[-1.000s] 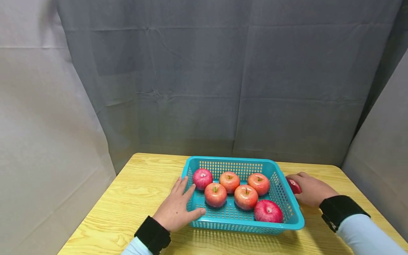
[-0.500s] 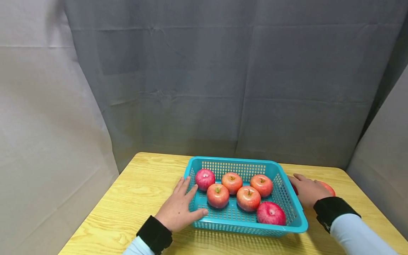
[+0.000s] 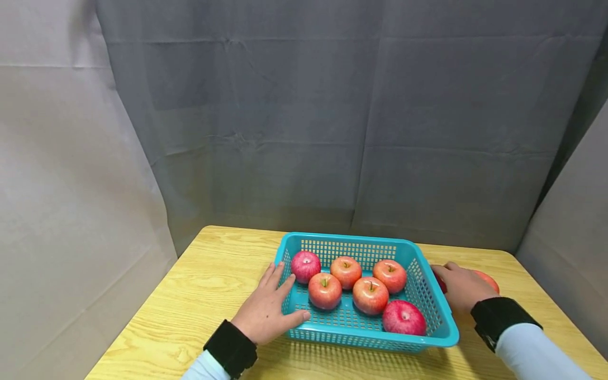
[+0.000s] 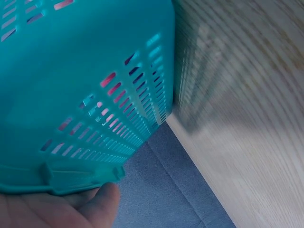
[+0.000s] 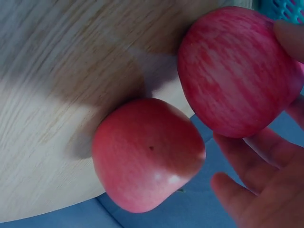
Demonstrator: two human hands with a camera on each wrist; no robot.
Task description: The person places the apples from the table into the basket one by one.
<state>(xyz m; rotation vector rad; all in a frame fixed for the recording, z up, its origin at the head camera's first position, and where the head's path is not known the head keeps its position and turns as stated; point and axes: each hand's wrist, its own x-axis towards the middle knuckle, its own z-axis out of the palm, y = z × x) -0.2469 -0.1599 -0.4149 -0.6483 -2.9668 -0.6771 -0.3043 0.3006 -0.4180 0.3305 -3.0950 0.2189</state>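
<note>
My right hand [image 3: 465, 287] is beside the basket's right wall and grips a dark red apple [image 5: 240, 71] between thumb and fingers. In the head view the hand hides most of that apple. A lighter red apple [image 5: 149, 156] lies on the table close by, partly showing behind the hand. My left hand [image 3: 266, 311] rests with fingers spread on the left rim of a turquoise plastic basket [image 3: 372, 340]. Several apples lie in the basket, among them a dark red apple [image 3: 404, 317] at the front right and an orange-red apple [image 3: 324, 291] near the left.
The basket stands on a yellow wood-grain table [image 3: 214, 279]. A grey cloth [image 3: 285, 132] hangs behind it, and pale cloth [image 3: 71, 184] closes off the left side. Bare tabletop shows left of the basket.
My right hand has shifted slightly left toward the basket, and the lighter apple behind it has come into view. My left hand stays at the rim. The whole view has shifted a little.
</note>
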